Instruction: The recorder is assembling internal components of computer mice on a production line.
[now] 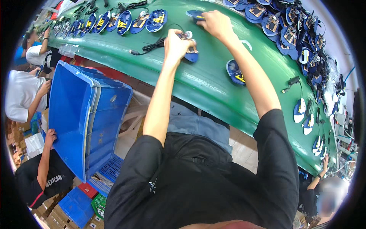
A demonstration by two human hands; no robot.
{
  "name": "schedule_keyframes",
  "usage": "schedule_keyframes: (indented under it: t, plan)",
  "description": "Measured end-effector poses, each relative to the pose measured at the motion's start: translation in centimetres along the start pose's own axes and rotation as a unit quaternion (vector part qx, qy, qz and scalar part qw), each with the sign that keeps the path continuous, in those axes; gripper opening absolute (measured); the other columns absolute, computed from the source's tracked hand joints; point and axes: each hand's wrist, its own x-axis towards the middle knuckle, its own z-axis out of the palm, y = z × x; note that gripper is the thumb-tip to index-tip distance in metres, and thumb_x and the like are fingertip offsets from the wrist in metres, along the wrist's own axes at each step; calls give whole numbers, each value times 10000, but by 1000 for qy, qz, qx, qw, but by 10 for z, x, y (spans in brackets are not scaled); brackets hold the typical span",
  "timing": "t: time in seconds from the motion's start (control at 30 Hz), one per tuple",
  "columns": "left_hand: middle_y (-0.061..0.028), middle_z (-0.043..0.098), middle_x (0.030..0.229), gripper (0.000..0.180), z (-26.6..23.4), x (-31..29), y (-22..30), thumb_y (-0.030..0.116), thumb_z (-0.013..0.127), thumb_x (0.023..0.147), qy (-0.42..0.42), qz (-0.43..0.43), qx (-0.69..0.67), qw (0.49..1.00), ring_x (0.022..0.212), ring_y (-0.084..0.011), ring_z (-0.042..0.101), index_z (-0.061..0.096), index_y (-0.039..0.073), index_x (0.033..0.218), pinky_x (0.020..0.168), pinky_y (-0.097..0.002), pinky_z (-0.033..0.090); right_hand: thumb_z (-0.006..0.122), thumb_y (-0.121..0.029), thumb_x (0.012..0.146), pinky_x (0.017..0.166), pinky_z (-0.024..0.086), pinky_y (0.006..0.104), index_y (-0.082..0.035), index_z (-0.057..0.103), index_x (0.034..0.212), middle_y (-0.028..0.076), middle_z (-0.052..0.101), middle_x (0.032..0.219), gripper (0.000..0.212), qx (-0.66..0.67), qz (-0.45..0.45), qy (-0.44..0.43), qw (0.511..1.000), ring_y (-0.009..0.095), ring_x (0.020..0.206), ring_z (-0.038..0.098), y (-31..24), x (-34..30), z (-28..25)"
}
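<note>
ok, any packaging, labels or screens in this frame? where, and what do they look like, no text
Blue plastic crate: left of the person, tilted, large, rectangular, open.
Stacked flat blue crates: lower left on the floor, with a red box and a green box beside them.
Cardboard cartons: far left edge, small, brown.
Clear plastic bag: green belt's near edge, upper left.
Screens: none seen.

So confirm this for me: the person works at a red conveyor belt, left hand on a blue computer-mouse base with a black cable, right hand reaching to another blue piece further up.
One detail is off: the belt is green, not red, as the head view shows. The rest stands: the left hand is on a blue mouse base with a black cable, and the right hand reaches to another blue piece further up.
</note>
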Motion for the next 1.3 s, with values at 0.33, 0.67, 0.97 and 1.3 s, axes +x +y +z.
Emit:
schedule_keyframes:
  t: [0.33,0.67,0.97,1.3]
  plan:
    - [-187,575,1259,428,-18,-124,-7,-23,613,872,-178,-149,-606,761,1055,-298,637,488,-27,1281,930,-502,557,688,-101,839,905,527,402,-128,628,1243,154,683,1148,410,102,9,72,992,320,1041,664,81,-52,-27]
    - [-249,434,1409,649,-8,-145,-19,-39,511,816,-270,-155,-695,648,1298,-472,454,334,32,1436,1006,-657,443,743,-188,838,737,538,323,-50,740,1010,147,731,912,220,98,119,79,985,234,793,716,99,-127,-42]
    - [-137,507,1360,509,-6,-137,-7,60,522,983,-202,-92,-655,722,1254,-301,536,324,57,1452,1064,-438,448,741,-42,835,672,557,240,53,716,1031,109,723,831,220,567,291,44,769,135,694,688,-69,-204,-92]
    - [-149,461,1371,817,1,-144,7,-51,591,916,-106,-30,-572,813,1158,-215,565,120,156,1551,918,-353,552,764,-37,823,626,536,210,67,697,1012,109,718,855,226,582,381,121,708,123,694,695,-101,-218,-50]
